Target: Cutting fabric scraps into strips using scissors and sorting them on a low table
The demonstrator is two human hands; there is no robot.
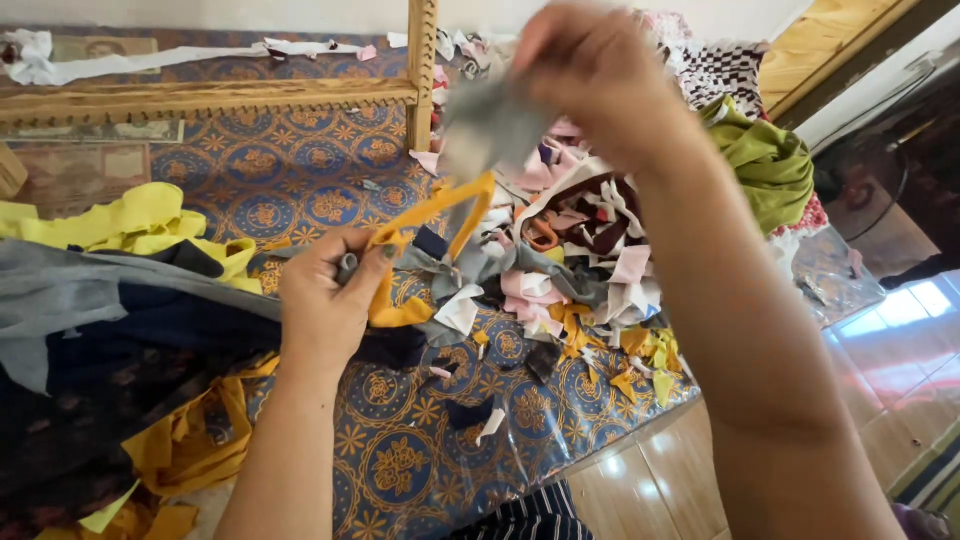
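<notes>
Head view: the left hand (325, 300) grips a yellow fabric strip (430, 235) and the right hand (590, 70), raised, pinches a blurred grey fabric piece (490, 125); the strip loops up-right over the scrap pile (580, 250) on the worktop (300, 170).

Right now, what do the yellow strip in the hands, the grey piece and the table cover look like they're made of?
The yellow strip, gripped by the left hand, looks like soft matte cloth: it bends limply. The grey piece, pinched by the right hand, seems thin fabric too, though blurred. The table cover looks like patterned cloth under clear plastic, judging by its glossy reflections at the edge.
</notes>
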